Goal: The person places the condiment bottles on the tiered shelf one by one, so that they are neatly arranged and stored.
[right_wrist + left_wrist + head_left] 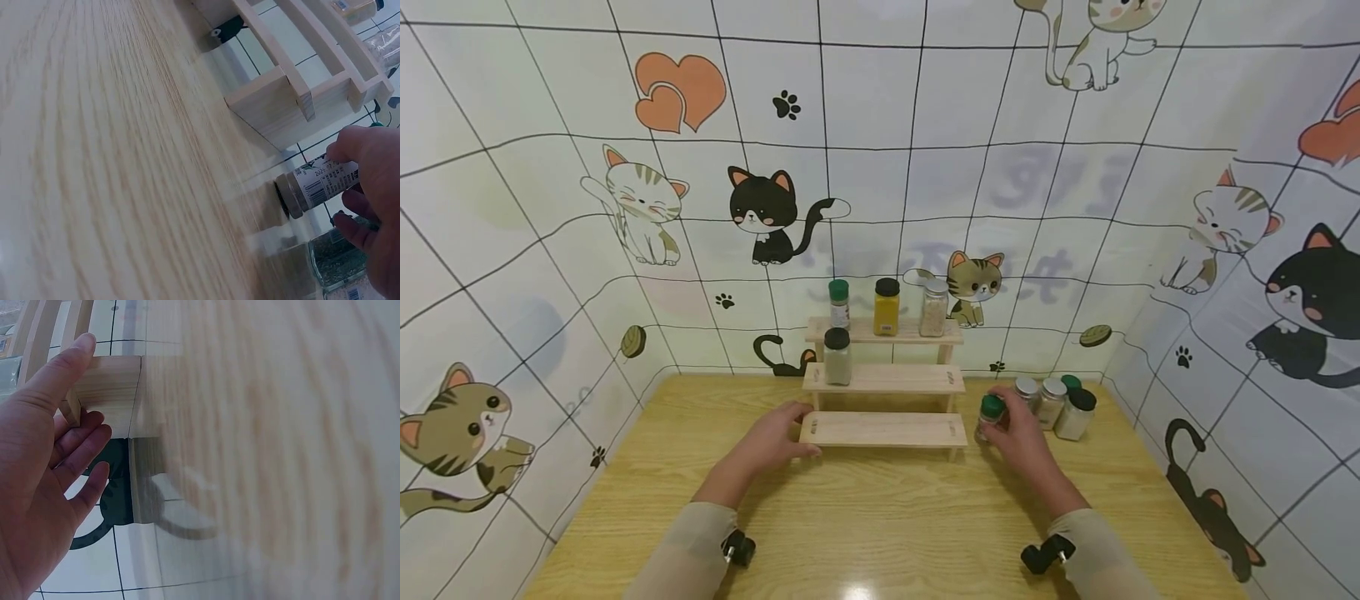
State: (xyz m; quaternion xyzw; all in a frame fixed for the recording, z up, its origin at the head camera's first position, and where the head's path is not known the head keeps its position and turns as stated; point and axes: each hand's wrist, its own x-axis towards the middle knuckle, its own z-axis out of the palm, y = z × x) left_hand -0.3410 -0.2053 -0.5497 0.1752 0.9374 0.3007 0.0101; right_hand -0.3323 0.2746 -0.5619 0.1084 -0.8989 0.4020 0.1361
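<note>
A three-step wooden rack [883, 429] stands on the table. At the left end of its lowest step, my left hand [771, 437] grips the edge between thumb and fingers, as the left wrist view shows. My right hand [1024, 437] pinches a green-capped spice jar [991, 410] just right of the rack. That jar has a printed label [328, 178] and is upright; whether its base touches the table I cannot tell. The top step carries a green-capped jar [839, 307], a black-capped yellow jar [887, 308] and a clear jar [934, 310]. A black-capped jar [837, 358] stands on the middle step's left.
Several more jars, among them a grey-capped jar [1051, 404] and a black-capped jar [1077, 414], cluster right of my right hand. The wooden table [880, 517] meets a cat-patterned wall covering [880, 192] behind and at both sides.
</note>
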